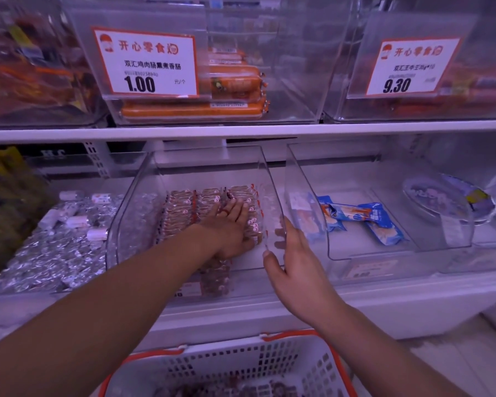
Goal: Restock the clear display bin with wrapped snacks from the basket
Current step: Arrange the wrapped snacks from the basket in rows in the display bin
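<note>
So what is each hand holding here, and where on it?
The right hand grips the bin by its right wall's front edge. The left hand lies flat on the snacks, holding nothing.

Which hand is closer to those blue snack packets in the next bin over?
The right hand. It grips the clear display bin's right wall, beside the bin with the blue packets. The left hand lies flat on the wrapped snacks inside, farther away.

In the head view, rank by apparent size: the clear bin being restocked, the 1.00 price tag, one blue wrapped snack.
1. clear bin
2. 1.00 price tag
3. blue wrapped snack
The tag sits farther back, so real sizes are unsure.
</note>
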Motion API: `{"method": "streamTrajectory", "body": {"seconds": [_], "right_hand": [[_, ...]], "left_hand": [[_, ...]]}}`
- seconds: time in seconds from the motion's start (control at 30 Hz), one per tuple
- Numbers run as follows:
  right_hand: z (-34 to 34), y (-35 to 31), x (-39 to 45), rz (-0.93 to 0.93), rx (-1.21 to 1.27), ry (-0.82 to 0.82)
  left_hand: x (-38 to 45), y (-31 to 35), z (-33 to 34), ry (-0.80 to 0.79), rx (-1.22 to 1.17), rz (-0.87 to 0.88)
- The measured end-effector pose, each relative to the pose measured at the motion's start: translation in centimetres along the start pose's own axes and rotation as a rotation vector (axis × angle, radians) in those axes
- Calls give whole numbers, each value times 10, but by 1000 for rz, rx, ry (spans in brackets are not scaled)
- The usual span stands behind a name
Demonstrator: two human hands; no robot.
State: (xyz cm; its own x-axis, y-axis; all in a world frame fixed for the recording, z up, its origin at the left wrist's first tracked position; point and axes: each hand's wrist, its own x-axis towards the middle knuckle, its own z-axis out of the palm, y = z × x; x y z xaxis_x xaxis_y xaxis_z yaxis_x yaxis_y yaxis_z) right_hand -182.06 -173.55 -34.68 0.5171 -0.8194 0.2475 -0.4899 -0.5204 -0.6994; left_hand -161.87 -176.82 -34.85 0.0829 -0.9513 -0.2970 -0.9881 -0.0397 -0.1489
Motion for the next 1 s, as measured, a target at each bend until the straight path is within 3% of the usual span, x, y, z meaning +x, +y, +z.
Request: {"method": "streamTrajectory", "body": {"seconds": [0.17,0.23,0.3,0.4,0.47,0.53,0.63,0.7,0.77,0.87,0.93,1.0], "right_hand": [[0,-2,-10,0,33,1],[-3,-3,-22,-7,71,16],[-6,3,-40,-15,115,78],[-1,31,-81,-63,165,188],[10,58,-113,-44,97,72],[24,88,-145,12,-75,-268],[45,132,-190,142,-263,-902],[60,158,-207,222,-490,-1133],[80,172,-207,250,-546,-1186],[125,178,-203,311,-470,-1146],[150,182,-215,330,-639,-1187],[167,186,-244,155,-810,-1261]], "left_hand": [[-20,3,-20,38,-203,28],[-44,3,-32,132,-332,74],[-80,7,-31,398,-518,145],[-144,20,7,941,-587,254],[-174,34,58,1031,-537,372],[-190,49,122,851,-454,466],[-193,69,215,273,-348,380],[-193,76,267,-133,-301,221],[-194,80,306,-369,-256,137],[-196,97,341,-386,-192,182],[-202,118,356,-344,-173,278],[-213,137,369,-328,-185,365]]}}
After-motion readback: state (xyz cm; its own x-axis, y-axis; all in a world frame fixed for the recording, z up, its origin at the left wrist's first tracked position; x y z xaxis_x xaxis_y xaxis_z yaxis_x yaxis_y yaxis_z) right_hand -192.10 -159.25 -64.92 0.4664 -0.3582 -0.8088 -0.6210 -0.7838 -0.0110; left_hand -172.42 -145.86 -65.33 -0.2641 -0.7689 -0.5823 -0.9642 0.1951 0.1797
